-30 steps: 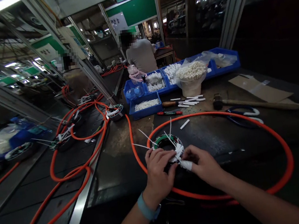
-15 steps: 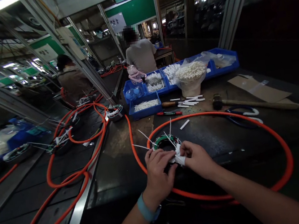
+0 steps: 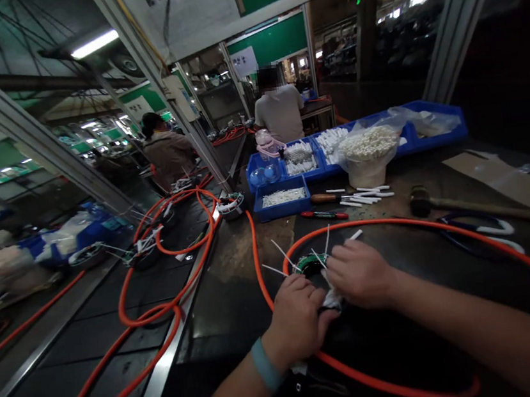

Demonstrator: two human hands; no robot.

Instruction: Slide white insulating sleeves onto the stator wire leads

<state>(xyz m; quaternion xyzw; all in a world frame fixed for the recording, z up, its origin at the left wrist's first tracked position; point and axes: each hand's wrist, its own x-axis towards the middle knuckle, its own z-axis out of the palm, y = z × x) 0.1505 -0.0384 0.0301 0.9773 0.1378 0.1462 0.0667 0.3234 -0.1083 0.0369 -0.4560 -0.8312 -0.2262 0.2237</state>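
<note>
A ring-shaped motor stator (image 3: 310, 261) with a green and white rim lies on the dark bench inside an orange cable loop (image 3: 417, 218). Several thin white cable ties (image 3: 278, 246) stick up and outward from its far side. My left hand (image 3: 301, 316) is closed round the near left side of the ring, thumb toward the front. Over the right side my right hand (image 3: 361, 273) is curled with fingers pressed together; what they pinch is hidden. White material (image 3: 331, 296) shows on the ring between both hands. A white tube pokes out behind the right hand.
Behind stand blue bins (image 3: 282, 198) of white sticks and a bagged tub (image 3: 366, 154). A marker (image 3: 325, 215), wooden-handled tool (image 3: 325, 197), mallet (image 3: 420, 200) and cardboard (image 3: 508, 178) lie on the bench. Leftward, a conveyor (image 3: 105, 353) carries more stators and cable. Two people sit beyond.
The view has shifted, so the scene sits further right and lower. My right hand has turned and closed over the ring's right side; my left hand has curled more around the front.
</note>
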